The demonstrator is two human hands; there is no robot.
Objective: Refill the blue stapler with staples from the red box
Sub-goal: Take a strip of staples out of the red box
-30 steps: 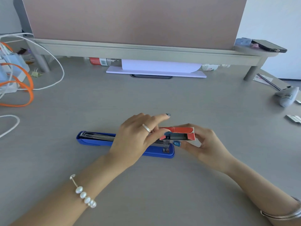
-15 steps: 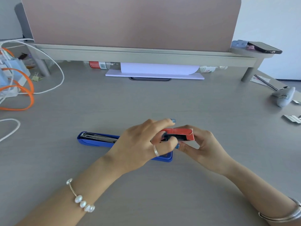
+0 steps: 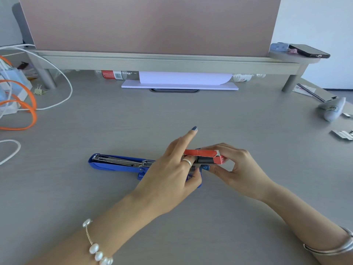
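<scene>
The blue stapler (image 3: 122, 163) lies opened flat on the grey tabletop (image 3: 191, 115), roughly midway between its left and right edges and nearer the front edge than the back, its metal staple channel facing up. Its right end is hidden under the left hand (image 3: 170, 175), which reaches across it with the index finger pointing up and the other fingers at the mouth of the red box (image 3: 205, 156) — whether they pinch anything there cannot be told. The right hand (image 3: 236, 167) grips the red box by its right end, held just above the stapler's right end, flap open, a dark staple block showing inside. Open tabletop surrounds the hands. Cables (image 3: 28, 111) crowd the left edge; loose staple strips (image 3: 342, 134) lie near the right edge, well apart.
</scene>
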